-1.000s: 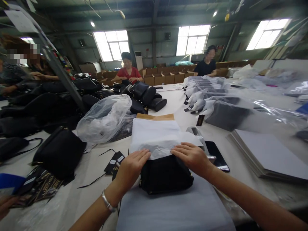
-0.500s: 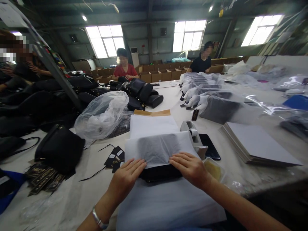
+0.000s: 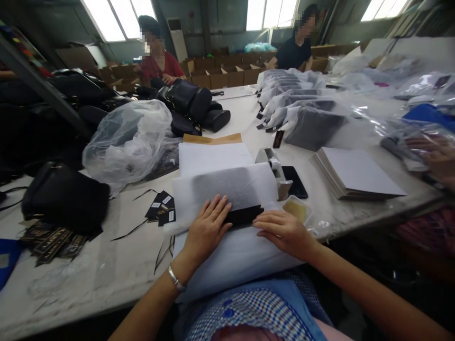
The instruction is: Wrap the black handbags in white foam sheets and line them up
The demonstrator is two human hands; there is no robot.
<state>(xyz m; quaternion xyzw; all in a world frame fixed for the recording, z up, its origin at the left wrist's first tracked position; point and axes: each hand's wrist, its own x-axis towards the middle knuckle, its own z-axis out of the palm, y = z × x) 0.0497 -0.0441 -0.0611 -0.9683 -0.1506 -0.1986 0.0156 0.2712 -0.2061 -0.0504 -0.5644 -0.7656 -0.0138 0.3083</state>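
A black bag [image 3: 243, 214] lies on white wrapping paper in front of me, with a thin white sheet [image 3: 227, 184] over its far part so that the dark shape shows through. My left hand [image 3: 209, 225] rests flat on the sheet and the bag's left side, fingers stretched out. At the bag's near right corner, my right hand [image 3: 284, 232] has its fingers together and thumb below, on the edge of the near white paper [image 3: 249, 251]. Black hang tags [image 3: 161, 208] with cords lie left of the paper. A tape dispenser [image 3: 273, 166] stands just beyond on the right.
To the left are a black bag [image 3: 66, 196], more tags [image 3: 59, 244] and a crumpled clear plastic bag [image 3: 128, 142]. Rightward lie a phone [image 3: 295, 182], a small tray [image 3: 296, 208] and stacked boards [image 3: 359, 173]. Wrapped bags [image 3: 313, 125] stand in a row. Co-workers are across the table.
My left hand has shifted from the sheet's near edge to lie flat over sheet and bag. My right hand has left the sheet's edge for the bag's near corner. The view has tilted down.
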